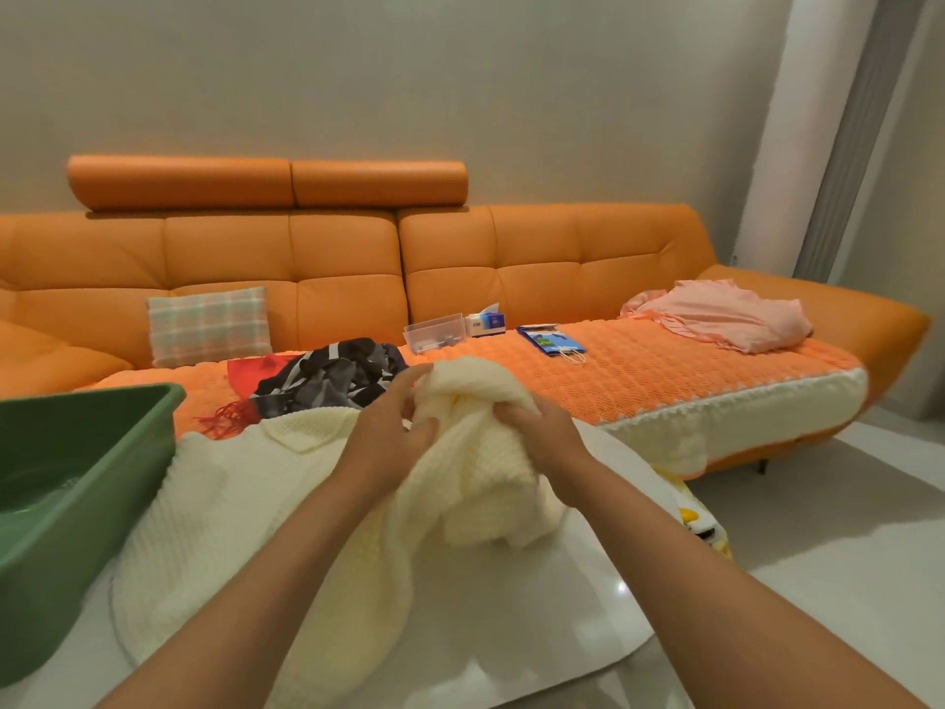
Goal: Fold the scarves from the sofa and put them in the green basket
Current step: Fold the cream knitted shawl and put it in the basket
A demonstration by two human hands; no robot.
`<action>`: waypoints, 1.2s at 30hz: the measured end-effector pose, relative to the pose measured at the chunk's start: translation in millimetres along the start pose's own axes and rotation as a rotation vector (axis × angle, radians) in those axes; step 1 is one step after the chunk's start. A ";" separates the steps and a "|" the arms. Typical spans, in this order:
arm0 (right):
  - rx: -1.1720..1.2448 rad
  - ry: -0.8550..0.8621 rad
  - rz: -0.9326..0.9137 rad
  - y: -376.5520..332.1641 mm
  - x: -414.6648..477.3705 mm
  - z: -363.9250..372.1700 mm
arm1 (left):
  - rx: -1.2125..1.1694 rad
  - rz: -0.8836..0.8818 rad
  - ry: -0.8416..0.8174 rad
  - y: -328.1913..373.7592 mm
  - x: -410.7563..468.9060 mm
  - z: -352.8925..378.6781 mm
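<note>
An orange sofa (562, 258) runs along the wall. In front of it a white tabletop (537, 606) carries a cream knitted scarf (230, 504), spread out and bunched at its far end, beside a green basket (61, 504) at the left. A dark scarf (332, 376) and a red scarf (240, 373) lie on the sofa seat. The left hand (394, 427) and right hand (542, 432) both grip the bunched cream scarf.

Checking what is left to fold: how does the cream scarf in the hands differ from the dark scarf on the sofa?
The cream scarf is a plain pale knit; the dark scarf is black and grey. The cream scarf is held by the left hand and right hand and drapes over the white table; the dark scarf lies untouched, bunched on the sofa. Shared: neither is folded or in the green basket.
</note>
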State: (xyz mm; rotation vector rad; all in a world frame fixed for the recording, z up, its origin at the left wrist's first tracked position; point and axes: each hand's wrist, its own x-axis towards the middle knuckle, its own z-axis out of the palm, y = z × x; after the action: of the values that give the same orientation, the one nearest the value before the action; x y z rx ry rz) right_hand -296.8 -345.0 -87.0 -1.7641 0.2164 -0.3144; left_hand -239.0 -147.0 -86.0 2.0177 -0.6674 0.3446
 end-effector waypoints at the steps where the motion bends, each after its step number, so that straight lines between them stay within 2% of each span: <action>1: -0.211 -0.026 0.115 3.8 -1.6 -1.1 | -0.060 -0.002 -0.068 2.3 -2.3 2.6; 3: -0.780 -0.032 0.318 21.1 -3.8 -5.7 | -0.094 -0.029 -0.265 3.4 -12.6 12.6; 4: -0.957 0.020 0.335 26.6 -5.3 -6.7 | -0.034 -0.034 -0.373 2.9 -18.8 18.2; 5: -1.029 0.093 0.259 28.0 -7.4 -8.3 | 0.037 -0.030 -0.462 2.0 -24.0 23.6; 7: -1.004 0.156 -0.107 23.3 -10.9 -9.5 | 0.074 -0.005 -0.536 2.8 -29.3 31.8; 8: -0.978 0.097 -0.297 17.9 -15.6 -8.7 | 0.033 0.007 -0.525 4.5 -29.8 34.4; 9: -0.921 -0.007 -0.407 18.2 -15.9 -7.1 | -0.009 0.013 -0.485 6.3 -29.2 35.3; 10: -0.880 -0.150 -0.429 17.3 -20.1 -4.9 | -0.034 0.015 -0.421 6.8 -28.1 34.7; 12: -0.998 -0.376 -0.328 28.1 -23.1 -4.2 | 0.068 -0.004 -0.278 5.4 -25.6 28.5; 14: -1.216 -0.375 -0.314 37.6 -17.9 -12.5 | 0.358 -0.002 -0.211 -1.1 -25.2 18.1; 15: -1.273 -0.333 -0.312 38.9 -14.7 -17.4 | 0.519 -0.022 -0.237 -6.4 -25.6 14.4; 17: -1.336 -0.255 -0.256 40.9 -8.6 -24.7 | 0.734 -0.169 -0.424 -17.3 -28.8 13.4; 20: -1.352 -0.230 -0.171 43.8 -4.6 -27.8 | 0.643 -0.387 -0.803 -29.3 -38.1 29.3; 22: -1.371 -0.204 -0.213 41.2 -4.6 -24.9 | 0.558 -0.377 -0.901 -29.5 -39.2 38.2; 24: -1.384 -0.148 -0.329 32.7 -3.5 -15.1 | 0.463 -0.324 -0.782 -24.3 -33.1 36.5; 26: -1.332 -0.123 -0.473 23.2 -5.6 4.0 | 0.414 -0.252 -0.547 -23.0 -23.4 24.2; 28: -1.221 -0.188 -0.561 17.3 -10.8 30.5 | 0.483 -0.189 -0.314 -31.7 -17.2 4.7; 30: -1.079 -0.334 -0.510 16.5 -16.2 57.6 | 0.557 -0.223 -0.186 -52.8 -18.3 -15.4; 31: -1.035 -0.415 -0.459 18.9 -18.3 70.0 | 0.602 -0.267 -0.193 -63.7 -21.5 -24.8; 33: -1.029 -0.552 -0.372 26.6 -20.8 89.1 | 0.638 -0.410 -0.315 -79.7 -33.1 -41.9; 36: -1.076 -0.651 -0.224 37.1 -18.2 97.6 | 0.572 -0.617 -0.515 -89.5 -54.9 -64.3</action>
State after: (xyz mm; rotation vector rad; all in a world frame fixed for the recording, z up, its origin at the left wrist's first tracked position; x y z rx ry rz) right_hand -281.2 -257.0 -143.9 -2.8480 -0.3622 0.3074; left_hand -229.6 -38.5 -143.4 2.7695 -0.2126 -0.4144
